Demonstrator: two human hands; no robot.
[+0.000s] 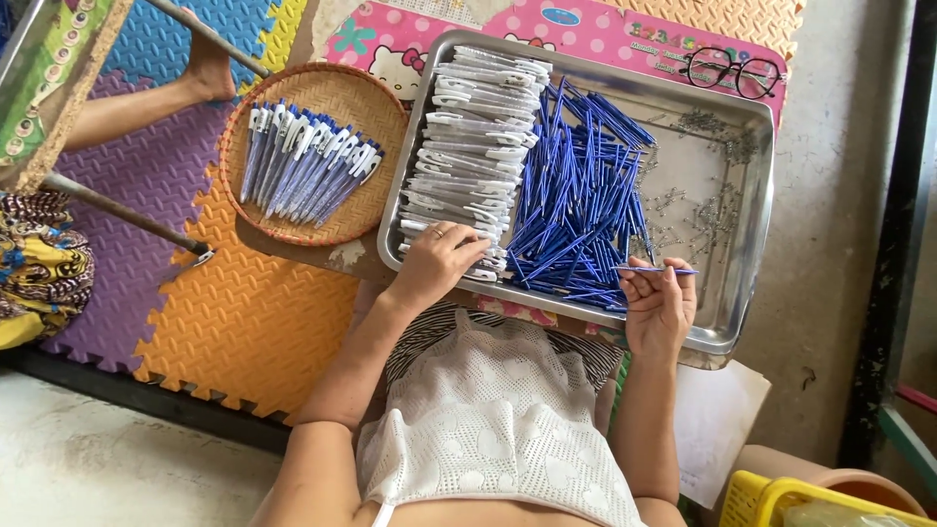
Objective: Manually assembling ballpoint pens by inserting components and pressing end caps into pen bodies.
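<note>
A metal tray in the centre of the frame is filled with a stack of white pen barrels on its left, a heap of blue refills in the middle and small metal springs scattered on its right. To the upper left, a round woven basket is loaded with assembled blue-and-white pens. The left hand is laid with curled fingers on the white barrels at the tray's lower edge, while a single blue refill is pinched in the right hand over the lower right of the tray; a pink cartoon-printed board is seen beneath the tray's upper edge.

Metal tray set on low table, pen barrels stacked left within it, refills centre, springs right, basket of pens placed left of tray, glasses behind.
</note>
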